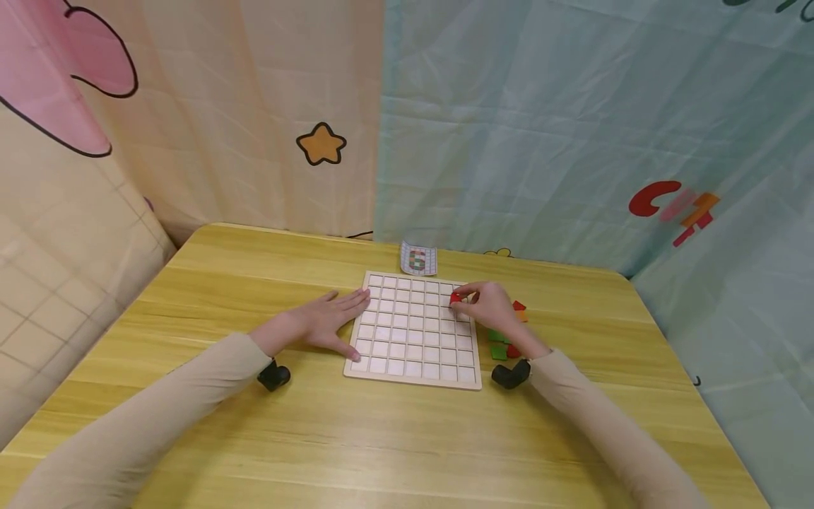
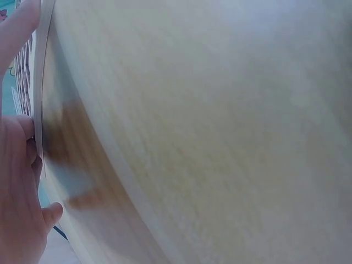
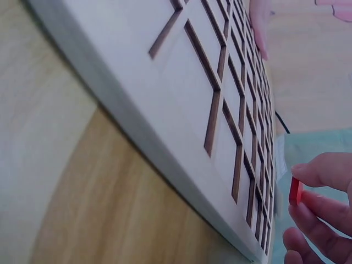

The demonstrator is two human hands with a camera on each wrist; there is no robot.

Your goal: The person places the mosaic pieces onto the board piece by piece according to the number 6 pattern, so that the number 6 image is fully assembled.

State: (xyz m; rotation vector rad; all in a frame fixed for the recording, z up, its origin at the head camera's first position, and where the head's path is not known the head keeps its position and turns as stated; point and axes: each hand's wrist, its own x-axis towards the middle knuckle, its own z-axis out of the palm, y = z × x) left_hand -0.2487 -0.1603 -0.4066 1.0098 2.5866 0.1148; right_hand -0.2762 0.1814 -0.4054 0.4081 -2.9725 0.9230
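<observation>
A pale wooden grid board with square recesses lies on the table. My left hand is spread flat at its left edge, thumb and fingertips resting on the rim. In the left wrist view the same hand shows along the board's side. My right hand pinches a small red tile over the upper right of the grid. The right wrist view shows the red tile on edge between thumb and fingers, raised off the board.
Right of the board lie several loose pieces, among them a green tile, a red piece and an orange piece, partly hidden by the right wrist. A printed pattern card sits behind the board. Curtains hang along the table's back edge.
</observation>
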